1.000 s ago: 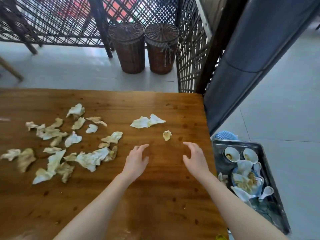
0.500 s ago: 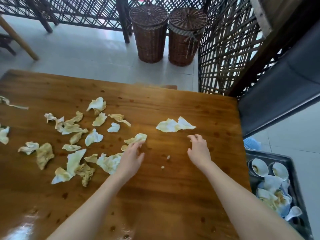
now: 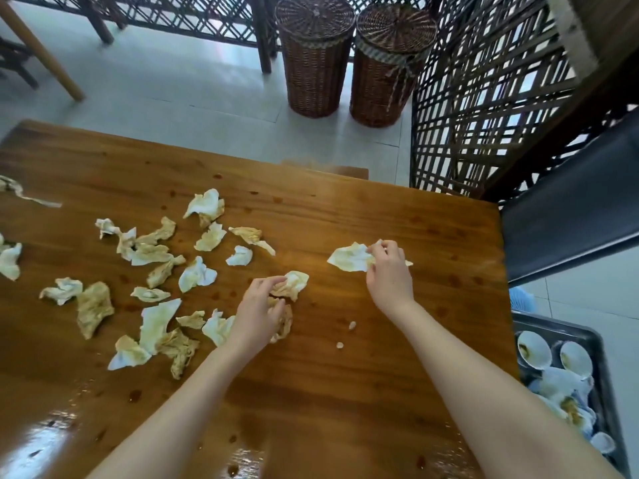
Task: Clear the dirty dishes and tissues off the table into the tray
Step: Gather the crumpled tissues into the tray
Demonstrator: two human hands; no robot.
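Observation:
Several crumpled, stained tissues (image 3: pixel 155 257) lie scattered over the left half of the wooden table (image 3: pixel 345 392). My left hand (image 3: pixel 257 312) pinches a yellowed tissue (image 3: pixel 294 285) near the table's middle, with another tissue under its palm. Farther right, my right hand (image 3: pixel 389 274) grips the edge of a white stained tissue (image 3: pixel 349 259). Off the table's right edge, low down, the dark tray (image 3: pixel 553 328) holds dirty white bowls (image 3: pixel 534 349), spoons and used tissues.
Two small crumbs (image 3: pixel 352 324) lie on the table by my right forearm. Two wicker baskets (image 3: pixel 316 53) stand on the floor beyond the table, beside a dark lattice screen (image 3: pixel 484 98). A grey bench (image 3: pixel 570 202) sits at the right.
Both hands have moved forward onto tissues: the left now pinches the yellowed one, the right has reached and gripped the white one. The camera tilted further over the table.

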